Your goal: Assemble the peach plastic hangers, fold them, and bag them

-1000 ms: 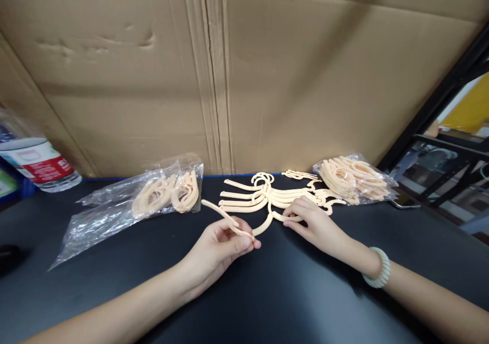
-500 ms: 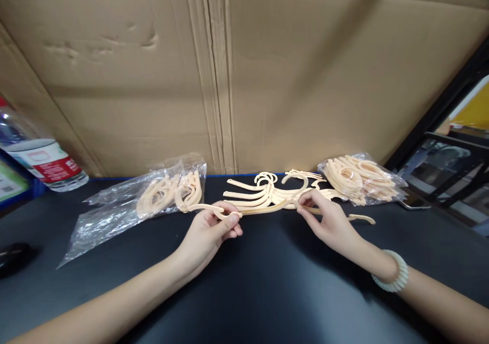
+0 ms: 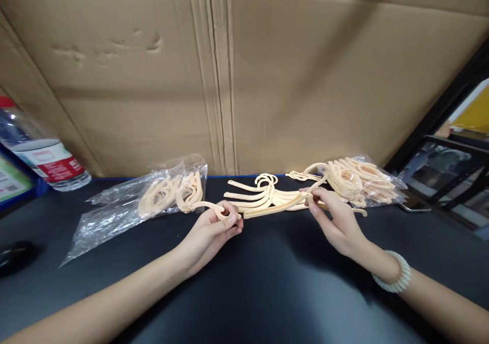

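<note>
My left hand (image 3: 212, 228) is closed in a pinch on a curved cream plastic piece (image 3: 202, 206) that points left. My right hand (image 3: 335, 218) is closed on a cream plastic hanger (image 3: 275, 206), gripping it near its hook, with one arm of it reaching toward the left hand. Just behind the hands a pile of the same cream hangers (image 3: 260, 194) lies on the black table (image 3: 244, 283). A pale bead bracelet (image 3: 397, 279) is on my right wrist.
A clear bag with cream parts (image 3: 153, 199) lies at the left, another full bag (image 3: 359, 179) at the right. A water bottle (image 3: 42, 155) lies at far left. A large cardboard wall (image 3: 244, 74) stands behind. A black frame (image 3: 439, 110) is at the right.
Both hands lifted the cream parts off the table and turned them level. The right hand shifted right and up along the hanger; the left hand stayed pinched on its piece.
</note>
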Action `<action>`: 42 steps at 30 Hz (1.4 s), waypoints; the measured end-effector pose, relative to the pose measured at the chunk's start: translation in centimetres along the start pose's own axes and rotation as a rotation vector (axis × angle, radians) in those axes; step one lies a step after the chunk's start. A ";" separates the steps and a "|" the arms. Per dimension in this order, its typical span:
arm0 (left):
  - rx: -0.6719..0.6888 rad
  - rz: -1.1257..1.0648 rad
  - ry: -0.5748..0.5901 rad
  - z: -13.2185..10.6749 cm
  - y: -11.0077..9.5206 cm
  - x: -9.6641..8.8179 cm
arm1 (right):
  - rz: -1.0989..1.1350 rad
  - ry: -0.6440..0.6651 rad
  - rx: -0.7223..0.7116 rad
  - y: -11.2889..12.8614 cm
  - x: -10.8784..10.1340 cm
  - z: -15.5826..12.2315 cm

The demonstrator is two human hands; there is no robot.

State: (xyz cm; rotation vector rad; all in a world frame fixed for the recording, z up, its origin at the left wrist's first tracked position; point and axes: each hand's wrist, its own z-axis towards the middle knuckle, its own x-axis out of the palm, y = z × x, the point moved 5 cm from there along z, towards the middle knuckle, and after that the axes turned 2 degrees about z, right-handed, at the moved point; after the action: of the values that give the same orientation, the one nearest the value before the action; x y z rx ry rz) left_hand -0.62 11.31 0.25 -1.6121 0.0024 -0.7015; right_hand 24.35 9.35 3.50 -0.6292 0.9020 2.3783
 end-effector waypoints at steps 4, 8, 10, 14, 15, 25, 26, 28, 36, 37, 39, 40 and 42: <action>-0.023 -0.002 0.020 0.0 0.0 0.1 | 0.017 -0.033 -0.027 0.4 -0.2 -0.1; -0.061 -0.029 0.057 0.0 -0.1 0.2 | 0.034 -0.004 -0.074 0.8 0.1 -0.1; -0.071 -0.050 0.075 0.1 -0.1 0.2 | 0.035 0.002 -0.077 1.0 0.2 -0.1; -0.077 -0.067 0.091 0.0 0.0 0.2 | 0.016 -0.013 -0.072 1.0 0.1 -0.2; -0.074 -0.069 0.091 0.0 0.0 0.1 | 0.010 -0.016 -0.073 1.1 0.1 -0.2; -0.047 -0.061 0.006 0.2 0.1 0.0 | -0.069 -0.047 -0.154 1.5 0.3 -0.4; -0.055 -0.065 -0.003 0.2 0.1 -0.1 | -0.069 -0.046 -0.160 1.6 0.3 -0.4; -0.065 -0.065 -0.011 0.2 0.2 -0.1 | -0.066 -0.050 -0.176 1.6 0.3 -0.5; -0.046 -0.007 0.025 0.1 0.1 0.1 | -0.065 -0.039 -0.186 1.9 0.4 -0.5; -0.039 0.006 0.037 0.1 0.0 0.2 | -0.064 -0.037 -0.185 2.0 0.5 -0.5; -0.035 0.013 0.046 0.1 -0.1 0.3 | -0.069 -0.049 -0.179 2.0 0.5 -0.6; -0.037 0.007 0.043 0.1 -0.1 0.3 | -0.073 -0.058 -0.174 1.9 0.4 -0.6; -0.042 -0.007 0.032 0.1 -0.1 0.2 | -0.077 -0.070 -0.162 1.8 0.4 -0.6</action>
State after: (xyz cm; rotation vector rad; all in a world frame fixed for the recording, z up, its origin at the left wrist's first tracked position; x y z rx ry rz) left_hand -0.47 11.33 0.41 -1.6416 0.0355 -0.7371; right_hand 23.08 7.83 3.69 -0.6265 0.6482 2.4037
